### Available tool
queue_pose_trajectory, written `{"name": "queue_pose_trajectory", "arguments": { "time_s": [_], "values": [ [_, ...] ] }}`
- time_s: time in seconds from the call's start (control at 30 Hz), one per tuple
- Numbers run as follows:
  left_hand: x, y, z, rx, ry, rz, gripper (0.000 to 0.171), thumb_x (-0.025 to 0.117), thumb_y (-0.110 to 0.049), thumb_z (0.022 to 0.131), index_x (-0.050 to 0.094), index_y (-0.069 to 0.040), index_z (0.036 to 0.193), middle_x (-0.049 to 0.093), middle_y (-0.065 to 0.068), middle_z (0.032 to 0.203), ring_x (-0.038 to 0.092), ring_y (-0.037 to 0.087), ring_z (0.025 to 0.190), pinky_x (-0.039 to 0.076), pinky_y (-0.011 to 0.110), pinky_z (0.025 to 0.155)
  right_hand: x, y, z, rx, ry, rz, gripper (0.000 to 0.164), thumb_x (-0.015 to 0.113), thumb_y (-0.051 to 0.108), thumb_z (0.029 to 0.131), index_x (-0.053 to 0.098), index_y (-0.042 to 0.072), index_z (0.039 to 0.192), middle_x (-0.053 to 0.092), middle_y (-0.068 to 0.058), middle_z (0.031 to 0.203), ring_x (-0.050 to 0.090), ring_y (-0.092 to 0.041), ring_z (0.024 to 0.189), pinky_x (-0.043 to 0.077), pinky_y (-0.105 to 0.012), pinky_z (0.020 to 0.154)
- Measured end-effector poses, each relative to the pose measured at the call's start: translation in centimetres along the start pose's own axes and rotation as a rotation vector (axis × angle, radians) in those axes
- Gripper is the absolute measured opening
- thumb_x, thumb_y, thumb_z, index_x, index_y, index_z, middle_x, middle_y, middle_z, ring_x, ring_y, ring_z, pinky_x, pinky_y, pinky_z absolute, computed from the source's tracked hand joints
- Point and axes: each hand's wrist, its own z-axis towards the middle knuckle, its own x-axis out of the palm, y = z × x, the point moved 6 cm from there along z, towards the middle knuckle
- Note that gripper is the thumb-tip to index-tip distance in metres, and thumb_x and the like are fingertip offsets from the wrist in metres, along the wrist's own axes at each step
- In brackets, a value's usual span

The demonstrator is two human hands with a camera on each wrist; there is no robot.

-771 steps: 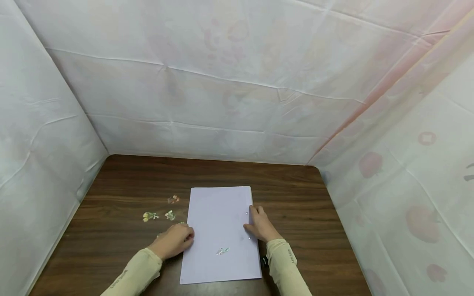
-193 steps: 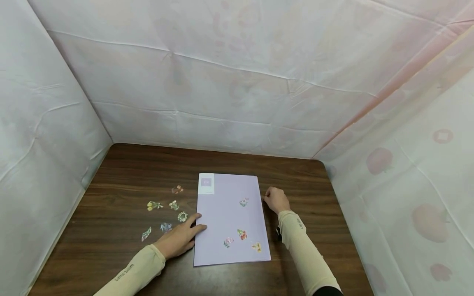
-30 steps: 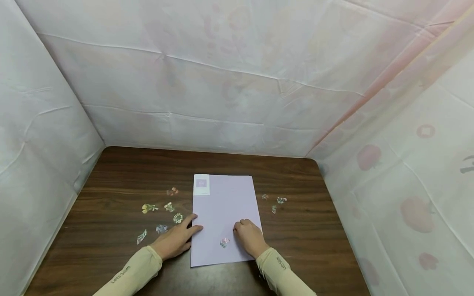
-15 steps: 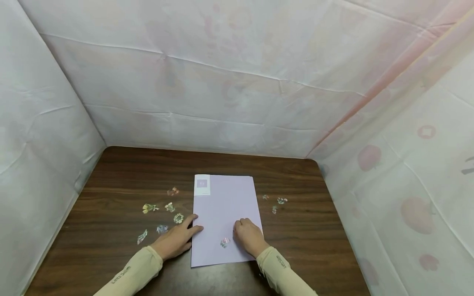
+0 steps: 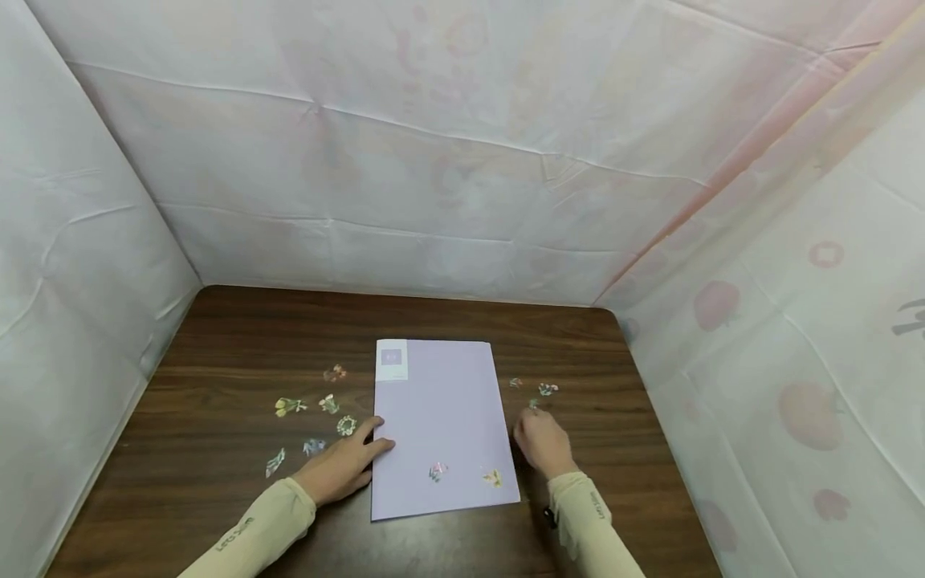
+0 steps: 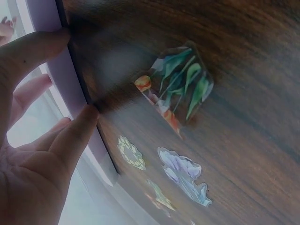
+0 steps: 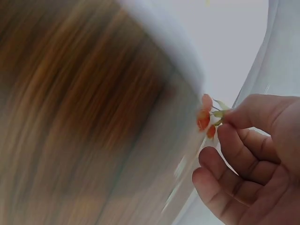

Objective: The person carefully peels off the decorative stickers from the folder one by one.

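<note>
A lilac folder (image 5: 441, 393) with a white label at its upper left lies on the table. My left hand (image 5: 340, 467) rests at its left edge, fingers extended onto the cover. Beside the folder's right edge, low over the table, is my right hand (image 5: 543, 441). Thumb and forefinger pinch a red flower sticker (image 7: 203, 119), best seen in the right wrist view. Toward the cover's bottom lie a pink flower sticker (image 5: 438, 471) and a yellow flower sticker (image 5: 492, 478). Near my right fingertips are three small stickers, including a dark flower one (image 5: 548, 389).
Left of the folder, several flower stickers lie spread out, among them a yellow one (image 5: 290, 406) and a wreath (image 5: 347, 425). An orange tulip sticker (image 6: 173, 86) lies close by my left hand. Pale cloth walls (image 5: 405, 257) enclose the dark wooden table (image 5: 238, 337).
Over the last half second my right hand has moved right, off the folder, with the red sticker, uncovering the yellow one. Earlier, the folder was turned over and more stickers lay on it.
</note>
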Motion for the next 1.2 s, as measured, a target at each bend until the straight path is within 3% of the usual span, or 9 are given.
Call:
{"name": "queue_pose_trajectory", "arguments": {
  "time_s": [0.23, 0.5, 0.93, 1.07, 1.2],
  "values": [
    [-0.3, -0.2, -0.3, 0.029, -0.035, 0.006, 0.047, 0.073, -0.001, 0.087, 0.06, -0.006, 0.132, 0.039, 0.03, 0.145, 0.065, 0.025, 0.08, 0.049, 0.03, 0.062, 0.1, -4.9, -1.3, 0.151, 0.094, 0.006, 0.012, 0.07, 0.009, 0.088, 0.062, 0.01, 0.079, 0.059, -0.002, 0.075, 0.062, -0.023, 0.067, 0.052, -0.042, 0.054],
    [-0.4, -0.2, -0.1, 0.02, -0.028, 0.008, 0.047, 0.073, -0.002, 0.087, 0.06, -0.006, 0.132, 0.038, 0.03, 0.146, 0.064, 0.023, 0.079, 0.048, 0.029, 0.061, -0.3, -5.4, -1.4, 0.18, 0.099, 0.025, 0.009, 0.069, 0.008, 0.089, 0.064, 0.009, 0.081, 0.062, -0.005, 0.078, 0.066, -0.029, 0.073, 0.053, -0.047, 0.058],
    [-0.3, -0.3, 0.0, 0.018, -0.021, 0.012, 0.047, 0.074, -0.002, 0.088, 0.06, -0.006, 0.132, 0.039, 0.03, 0.145, 0.064, 0.024, 0.079, 0.048, 0.029, 0.061, -0.5, -3.4, -0.7, 0.099, 0.039, 0.035, 0.01, 0.074, 0.008, 0.087, 0.065, 0.008, 0.082, 0.06, -0.003, 0.076, 0.062, -0.023, 0.068, 0.053, -0.041, 0.056],
    [-0.3, -0.3, 0.0, 0.002, -0.007, 0.008, 0.047, 0.073, -0.003, 0.089, 0.06, -0.008, 0.133, 0.038, 0.029, 0.147, 0.064, 0.023, 0.079, 0.048, 0.028, 0.061, -0.3, -1.3, -0.4, 0.041, 0.002, 0.045, 0.012, 0.076, 0.01, 0.085, 0.065, 0.01, 0.08, 0.062, -0.003, 0.076, 0.062, -0.023, 0.067, 0.052, -0.039, 0.056],
    [-0.2, -0.2, 0.1, -0.015, 0.01, 0.003, 0.046, 0.071, -0.004, 0.09, 0.06, -0.009, 0.134, 0.037, 0.028, 0.148, 0.063, 0.022, 0.079, 0.047, 0.028, 0.061, 0.3, 2.4, -0.5, -0.057, -0.038, 0.072, 0.013, 0.077, 0.011, 0.084, 0.065, 0.012, 0.077, 0.061, -0.001, 0.076, 0.061, -0.021, 0.069, 0.052, -0.037, 0.058]
  ]
}}
